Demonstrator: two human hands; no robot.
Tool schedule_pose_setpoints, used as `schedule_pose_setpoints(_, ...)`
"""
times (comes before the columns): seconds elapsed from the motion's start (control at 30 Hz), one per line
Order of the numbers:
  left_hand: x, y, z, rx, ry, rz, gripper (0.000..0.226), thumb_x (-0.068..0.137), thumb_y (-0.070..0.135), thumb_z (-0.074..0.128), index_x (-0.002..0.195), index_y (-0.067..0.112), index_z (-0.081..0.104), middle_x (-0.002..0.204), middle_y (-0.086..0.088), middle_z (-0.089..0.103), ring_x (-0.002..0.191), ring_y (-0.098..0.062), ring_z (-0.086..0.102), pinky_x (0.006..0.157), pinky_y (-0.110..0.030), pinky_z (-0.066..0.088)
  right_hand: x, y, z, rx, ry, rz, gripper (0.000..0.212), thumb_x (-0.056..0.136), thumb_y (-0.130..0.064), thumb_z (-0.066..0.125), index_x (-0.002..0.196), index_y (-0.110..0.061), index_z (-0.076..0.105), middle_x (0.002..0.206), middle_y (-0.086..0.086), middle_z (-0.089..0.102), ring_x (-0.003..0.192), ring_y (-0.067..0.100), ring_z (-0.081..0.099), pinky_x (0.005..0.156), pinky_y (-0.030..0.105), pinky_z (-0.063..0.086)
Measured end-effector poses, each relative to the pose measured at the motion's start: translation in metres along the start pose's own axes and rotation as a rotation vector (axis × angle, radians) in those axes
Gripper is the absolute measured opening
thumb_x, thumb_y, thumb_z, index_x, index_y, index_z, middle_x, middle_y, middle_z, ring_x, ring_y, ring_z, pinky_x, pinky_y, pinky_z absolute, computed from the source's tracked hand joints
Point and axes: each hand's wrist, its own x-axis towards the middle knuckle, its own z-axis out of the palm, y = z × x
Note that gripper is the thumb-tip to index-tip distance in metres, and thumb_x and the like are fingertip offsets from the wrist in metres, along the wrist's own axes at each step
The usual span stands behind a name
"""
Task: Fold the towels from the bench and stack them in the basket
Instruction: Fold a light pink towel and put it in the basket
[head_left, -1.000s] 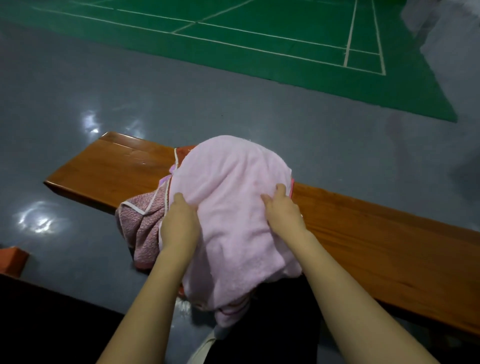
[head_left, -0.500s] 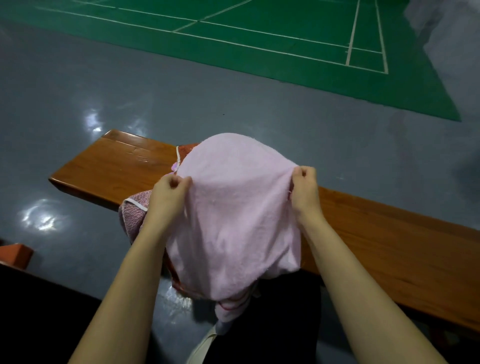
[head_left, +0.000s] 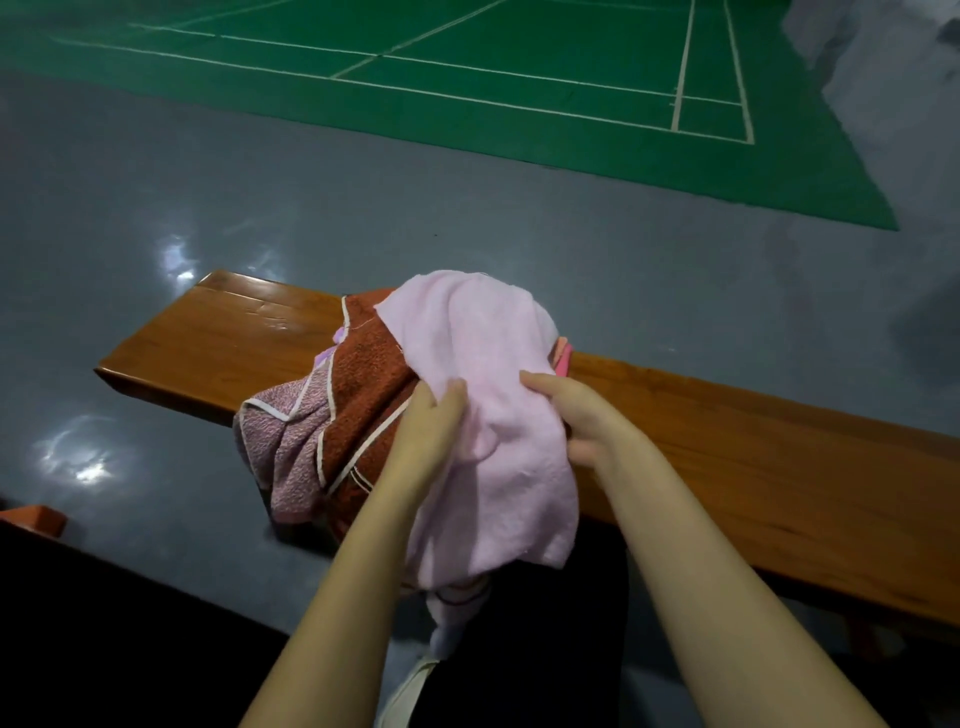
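Note:
A pale pink towel (head_left: 483, 353) lies on top of a heap of towels on the wooden bench (head_left: 727, 447) and hangs over its near edge. My left hand (head_left: 426, 431) grips the towel's left side, fingers curled into the cloth. My right hand (head_left: 576, 410) holds its right side, thumb on top and fingers tucked under the fabric. Beneath it a rust-red towel (head_left: 369, 374) with white trim and a mottled mauve towel (head_left: 285, 447) are bunched together and droop off the bench front. No basket is in view.
Grey glossy floor (head_left: 208, 218) surrounds the bench, with a green court (head_left: 519, 93) beyond. An orange corner (head_left: 36, 519) shows at the left edge. Dark clothing (head_left: 545, 649) fills the space below the hanging towel.
Both hands have come down and inward from the towel's upper corners and now hold it lower, close together. The pink towel has shifted right, uncovering the rust-red towel.

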Motion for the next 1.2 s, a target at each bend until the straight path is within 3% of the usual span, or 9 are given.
schedule_pose_setpoints(0.13,-0.009,0.012,0.029,0.145,-0.023,0.146,0.027,0.094,0.032,0.047,0.113,0.014,0.049,0.105,-0.008,0.063,0.098,-0.027,0.060,0.089,-0.041,0.048,-0.013,-0.010,-0.003,0.047,0.065,-0.149,0.041,0.093,-0.026,0.059,0.126,-0.002,0.054,0.117,0.018,0.064,0.109,0.030,0.062,0.098,0.041,0.048)
schedule_pose_setpoints(0.4,-0.031,0.083,0.089,0.141,-0.106,0.461,0.028,0.101,0.020,0.042,0.128,0.021,0.050,0.118,0.011,0.059,0.101,0.013,0.051,0.094,-0.017,0.036,-0.091,-0.054,-0.036,0.121,0.080,-0.467,0.023,0.100,-0.016,0.045,0.106,-0.002,0.062,0.102,0.015,0.066,0.100,0.023,0.063,0.091,0.031,0.051)
schedule_pose_setpoints(0.5,-0.040,0.118,0.107,0.232,-0.097,0.600,0.038,0.100,0.027,0.041,0.136,0.017,0.047,0.130,-0.007,0.059,0.119,-0.016,0.055,0.101,-0.032,0.042,-0.132,-0.076,-0.046,0.150,0.101,-0.598,0.021,0.099,-0.017,0.046,0.101,-0.005,0.062,0.092,0.013,0.068,0.087,0.020,0.066,0.079,0.028,0.055)
schedule_pose_setpoints(0.7,-0.052,0.128,0.135,0.350,-0.126,0.768,0.019,0.099,0.019,0.041,0.109,0.007,0.051,0.090,-0.017,0.064,0.081,-0.036,0.056,0.064,-0.035,0.034,-0.170,-0.070,-0.094,0.129,0.529,-0.823,0.012,0.098,-0.018,0.048,0.105,-0.015,0.056,0.097,0.003,0.064,0.090,0.014,0.063,0.077,0.025,0.052)
schedule_pose_setpoints(0.8,-0.053,0.082,0.152,0.534,-0.192,0.652,0.014,0.097,0.017,0.044,0.104,0.006,0.049,0.091,-0.024,0.062,0.085,-0.041,0.057,0.066,-0.038,0.032,-0.154,-0.019,-0.125,0.119,0.652,-0.640,0.012,0.097,-0.016,0.048,0.100,-0.013,0.060,0.101,0.008,0.064,0.101,0.023,0.061,0.089,0.033,0.049)
schedule_pose_setpoints(0.9,-0.060,0.030,0.166,0.589,-0.378,0.489,0.027,0.093,0.013,0.052,0.118,0.003,0.048,0.108,-0.023,0.061,0.101,-0.037,0.058,0.078,-0.033,0.037,-0.150,0.027,-0.146,0.167,0.560,-0.311,0.027,0.095,-0.017,0.053,0.072,-0.010,0.065,0.072,0.004,0.069,0.077,0.020,0.062,0.076,0.030,0.051)
schedule_pose_setpoints(1.03,-0.081,-0.005,0.172,0.649,-0.366,0.569,0.035,0.091,0.020,0.058,0.124,0.010,0.051,0.119,-0.013,0.048,0.107,-0.026,0.048,0.093,-0.033,0.038,-0.157,0.038,-0.149,0.425,0.653,-0.244,0.020,0.091,-0.007,0.059,0.074,-0.007,0.049,0.076,0.011,0.055,0.071,0.016,0.055,0.078,0.032,0.048)
schedule_pose_setpoints(1.13,-0.116,-0.013,0.173,0.491,-0.360,0.566,0.015,0.092,0.027,0.057,0.103,0.016,0.056,0.101,-0.003,0.052,0.086,-0.012,0.051,0.072,-0.016,0.040,-0.165,0.036,-0.147,0.580,0.473,-0.252,0.002,0.092,-0.004,0.056,0.094,-0.004,0.058,0.093,0.021,0.064,0.085,0.028,0.066,0.088,0.040,0.053)
schedule_pose_setpoints(1.2,-0.135,-0.021,0.176,0.419,-0.393,0.439,0.017,0.093,0.034,0.055,0.098,0.018,0.053,0.094,0.002,0.051,0.076,-0.006,0.052,0.060,-0.011,0.043,-0.166,0.036,-0.149,0.508,0.324,-0.241,0.011,0.097,-0.004,0.048,0.095,-0.003,0.058,0.086,0.021,0.067,0.076,0.025,0.070,0.072,0.034,0.059)
